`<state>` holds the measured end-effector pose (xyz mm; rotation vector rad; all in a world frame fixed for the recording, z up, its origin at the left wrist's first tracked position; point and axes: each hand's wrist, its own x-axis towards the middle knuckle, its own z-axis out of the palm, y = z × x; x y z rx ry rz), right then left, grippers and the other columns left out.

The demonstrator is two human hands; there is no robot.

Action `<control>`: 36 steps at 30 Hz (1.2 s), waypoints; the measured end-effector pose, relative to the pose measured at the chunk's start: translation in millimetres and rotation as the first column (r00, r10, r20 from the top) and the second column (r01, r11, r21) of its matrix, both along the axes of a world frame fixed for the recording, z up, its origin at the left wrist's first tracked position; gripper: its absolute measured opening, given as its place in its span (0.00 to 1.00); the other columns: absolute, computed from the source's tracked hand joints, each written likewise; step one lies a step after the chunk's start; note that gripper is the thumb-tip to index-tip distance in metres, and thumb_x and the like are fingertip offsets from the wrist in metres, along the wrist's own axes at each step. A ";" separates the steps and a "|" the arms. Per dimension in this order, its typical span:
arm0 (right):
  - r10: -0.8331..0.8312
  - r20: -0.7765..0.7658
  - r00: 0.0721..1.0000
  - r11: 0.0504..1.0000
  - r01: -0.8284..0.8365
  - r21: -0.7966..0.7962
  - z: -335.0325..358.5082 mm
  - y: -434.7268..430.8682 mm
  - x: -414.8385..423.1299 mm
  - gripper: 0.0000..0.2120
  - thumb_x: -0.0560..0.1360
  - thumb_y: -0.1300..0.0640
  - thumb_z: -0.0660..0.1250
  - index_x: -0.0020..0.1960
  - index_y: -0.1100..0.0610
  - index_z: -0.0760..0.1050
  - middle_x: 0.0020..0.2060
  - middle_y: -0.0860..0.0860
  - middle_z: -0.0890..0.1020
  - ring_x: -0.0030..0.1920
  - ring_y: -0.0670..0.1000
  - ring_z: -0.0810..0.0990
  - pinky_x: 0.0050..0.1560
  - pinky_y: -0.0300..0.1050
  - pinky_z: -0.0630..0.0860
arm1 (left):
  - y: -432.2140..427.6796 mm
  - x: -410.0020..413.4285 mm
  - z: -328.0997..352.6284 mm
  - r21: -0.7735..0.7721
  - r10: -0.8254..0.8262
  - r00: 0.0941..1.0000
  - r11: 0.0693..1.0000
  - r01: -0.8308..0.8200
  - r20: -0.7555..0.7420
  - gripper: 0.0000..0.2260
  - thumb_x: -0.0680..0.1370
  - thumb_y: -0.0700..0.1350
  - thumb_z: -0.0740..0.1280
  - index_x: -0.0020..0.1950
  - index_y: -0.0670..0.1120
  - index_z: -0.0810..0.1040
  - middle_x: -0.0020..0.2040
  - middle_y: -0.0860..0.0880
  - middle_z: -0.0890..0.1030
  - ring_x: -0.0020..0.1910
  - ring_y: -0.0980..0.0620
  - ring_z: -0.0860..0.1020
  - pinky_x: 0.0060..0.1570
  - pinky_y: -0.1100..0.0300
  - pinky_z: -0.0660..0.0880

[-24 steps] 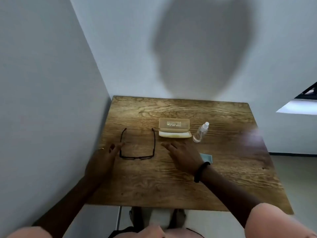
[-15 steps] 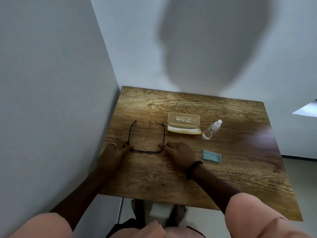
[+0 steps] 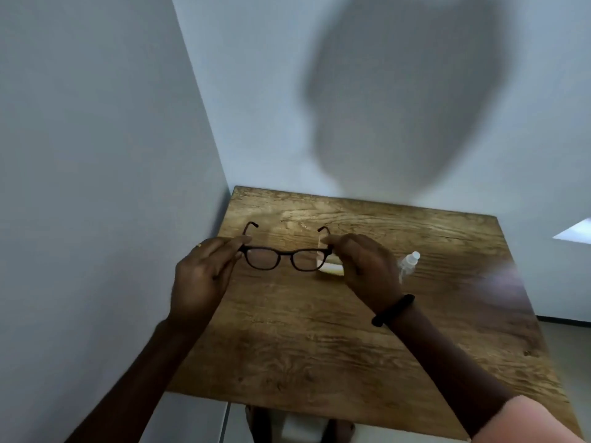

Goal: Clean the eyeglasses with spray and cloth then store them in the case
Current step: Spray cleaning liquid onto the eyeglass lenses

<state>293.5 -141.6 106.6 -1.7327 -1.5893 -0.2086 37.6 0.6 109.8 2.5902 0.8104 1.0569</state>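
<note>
Count: 1 pair dark-rimmed plastic eyeglasses, 1 pale beige hard case, 1 small clear plastic spray bottle w/ white cap, 2 hands. All on or over 1 brown wood-grain table.

Glasses are up off the table, lenses facing cam, both temples unfolded and pointing away.

Left hand: back of hand to cam, thumb + fingers pinching the frame's left corner at the hinge. Gold ring on one finger.

Right hand: same pose, pinching the right corner. Black band on the wrist.

Case is on the table behind the right lens and right hand, mostly hidden; lid state n/a. Bottle is tilted, just right of the right hand.
</note>
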 end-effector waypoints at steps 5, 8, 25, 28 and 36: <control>-0.069 -0.137 0.988 0.987 0.087 0.132 50.0 -3.3 30.5 0.17 0.77 0.63 0.59 0.58 0.57 0.83 0.46 0.46 0.86 0.44 0.41 0.83 0.43 0.46 0.82 | 4.1 52.6 56.2 -0.035 -0.041 0.974 0.998 0.050 0.222 0.10 0.80 0.36 0.71 0.61 0.42 0.85 0.50 0.48 0.86 0.48 0.55 0.83 0.51 0.67 0.77; -0.102 -0.158 0.982 0.976 0.129 0.174 71.0 -8.2 46.0 0.16 0.77 0.64 0.60 0.58 0.57 0.83 0.46 0.47 0.87 0.44 0.43 0.84 0.43 0.49 0.82 | 7.3 80.7 80.8 -0.020 -0.066 0.959 0.997 0.074 0.277 0.09 0.81 0.37 0.70 0.60 0.43 0.86 0.48 0.49 0.86 0.46 0.54 0.84 0.50 0.66 0.77; -0.177 -0.174 0.969 0.890 0.233 0.391 191.7 -46.9 101.1 0.20 0.73 0.80 0.63 0.56 0.62 0.83 0.38 0.48 0.84 0.37 0.43 0.82 0.42 0.31 0.75 | -9.8 165.5 202.1 0.089 -0.211 0.871 0.978 0.191 0.444 0.07 0.81 0.41 0.69 0.55 0.47 0.87 0.38 0.50 0.83 0.39 0.47 0.83 0.39 0.52 0.78; -0.172 -0.190 0.967 0.882 0.237 0.407 202.5 -49.5 104.7 0.20 0.73 0.79 0.63 0.56 0.62 0.83 0.37 0.49 0.85 0.36 0.45 0.82 0.42 0.31 0.76 | -13.5 170.7 214.1 0.101 -0.238 0.844 0.971 0.217 0.481 0.07 0.81 0.44 0.68 0.53 0.46 0.87 0.38 0.50 0.83 0.38 0.47 0.83 0.38 0.48 0.80; -0.179 -0.269 0.946 0.851 0.287 0.441 207.4 -58.7 99.9 0.15 0.78 0.70 0.68 0.58 0.53 0.81 0.39 0.46 0.85 0.36 0.47 0.84 0.37 0.38 0.79 | -15.7 177.4 221.0 0.136 -0.258 0.835 0.966 0.219 0.486 0.10 0.81 0.46 0.67 0.52 0.46 0.87 0.38 0.52 0.84 0.37 0.48 0.82 0.36 0.48 0.76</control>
